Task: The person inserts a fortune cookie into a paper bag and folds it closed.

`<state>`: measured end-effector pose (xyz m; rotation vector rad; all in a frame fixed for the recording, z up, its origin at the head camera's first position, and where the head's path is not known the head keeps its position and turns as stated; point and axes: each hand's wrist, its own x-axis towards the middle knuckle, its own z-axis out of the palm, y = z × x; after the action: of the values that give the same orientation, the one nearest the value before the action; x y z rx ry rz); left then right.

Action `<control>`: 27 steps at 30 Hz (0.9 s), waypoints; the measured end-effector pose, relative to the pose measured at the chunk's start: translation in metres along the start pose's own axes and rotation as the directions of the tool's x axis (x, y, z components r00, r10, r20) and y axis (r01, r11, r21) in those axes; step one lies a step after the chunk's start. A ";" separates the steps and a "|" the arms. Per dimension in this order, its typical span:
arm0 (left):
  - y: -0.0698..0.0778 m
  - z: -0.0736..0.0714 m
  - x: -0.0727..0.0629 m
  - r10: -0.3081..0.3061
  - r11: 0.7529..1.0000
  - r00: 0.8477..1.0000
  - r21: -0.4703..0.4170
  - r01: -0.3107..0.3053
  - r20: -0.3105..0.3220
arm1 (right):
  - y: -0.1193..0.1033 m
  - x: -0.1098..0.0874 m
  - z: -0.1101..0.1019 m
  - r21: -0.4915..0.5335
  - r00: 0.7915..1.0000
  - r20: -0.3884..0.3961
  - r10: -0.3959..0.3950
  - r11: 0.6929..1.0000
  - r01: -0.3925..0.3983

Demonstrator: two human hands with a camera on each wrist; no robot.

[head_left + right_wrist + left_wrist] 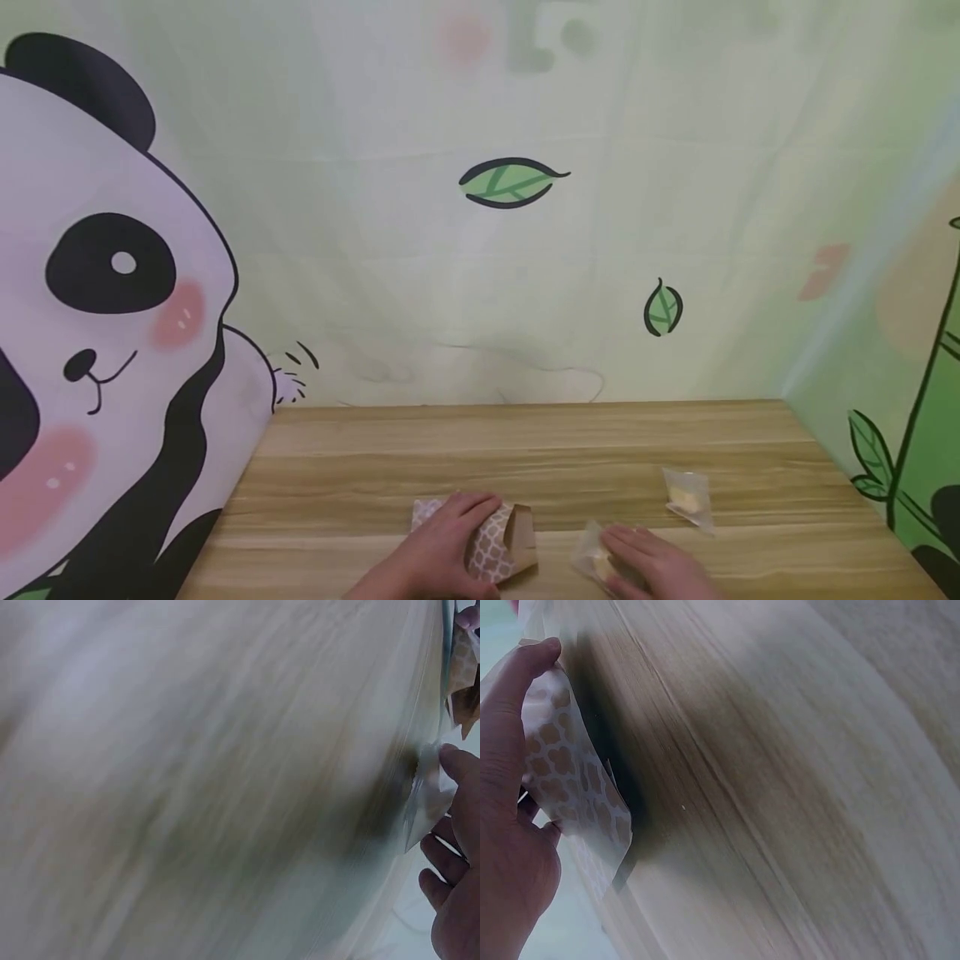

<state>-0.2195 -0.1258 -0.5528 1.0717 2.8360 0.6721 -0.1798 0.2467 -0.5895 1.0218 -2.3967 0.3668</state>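
Observation:
A paper bag [491, 546] with a white-and-tan lattice print lies on its side on the table, its brown open mouth facing right. My left hand [450, 542] grips it from above, thumb on the near side and fingers over the far side. In the left wrist view the printed side of the bag [574, 761] shows between thumb and fingers. To the right, my right hand [648, 562] pinches a small clear packet [588, 546] with something pale yellow inside. The right wrist view shows this packet [427, 791] at the fingertips, close to the bag's mouth [465, 705].
A second clear packet [686, 498] with pale yellow contents lies farther back on the right. The wood-grain table [525, 433] ends at a cloth backdrop [390, 250] printed with a panda and leaves.

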 end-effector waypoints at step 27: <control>0.001 0.004 0.005 -0.043 0.999 0.997 0.003 0.043 0.057 | 0.014 0.033 -0.047 0.490 0.862 0.379 0.337 0.717 -0.496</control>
<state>-0.2223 -0.1204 -0.5551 1.0099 2.8031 0.6250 -0.1932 0.2563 -0.5325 0.7611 -2.8369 1.2668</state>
